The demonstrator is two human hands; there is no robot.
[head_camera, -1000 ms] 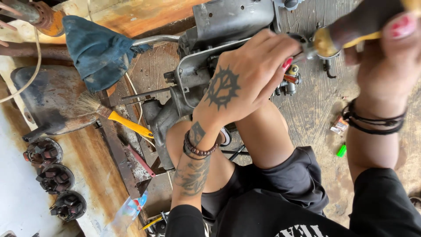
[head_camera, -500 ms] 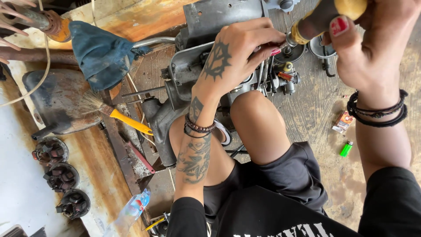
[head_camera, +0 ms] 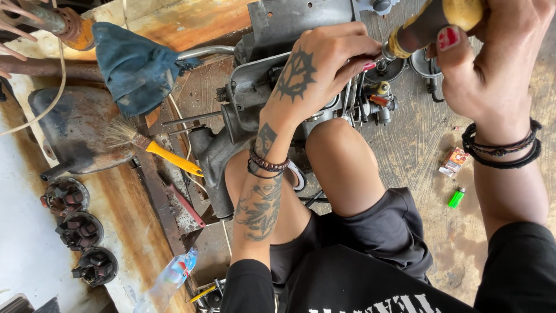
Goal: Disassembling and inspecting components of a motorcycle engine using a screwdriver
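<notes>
Rough grey concrete floor lies under me. My right hand (head_camera: 498,64) grips a screwdriver with a dark and amber handle (head_camera: 431,23), its long axis slanting down-left toward the small metal carburettor (head_camera: 373,104). My tattooed left hand (head_camera: 318,69) pinches the shaft at the tip, resting on the grey metal engine casing (head_camera: 260,98).

I note the brush (head_camera: 152,146) left of the engine part (head_camera: 255,98), cloth (head_camera: 130,66) behind it, lighter (head_camera: 456,197) right of my knee (head_camera: 336,150)

Left hand (head_camera: 315,72) steadying grey engine part (head_camera: 301,23), right hand (head_camera: 492,64) gripping yellow-handled screwdriver (head_camera: 431,23), green lighter (head_camera: 456,197) nearby
</notes>
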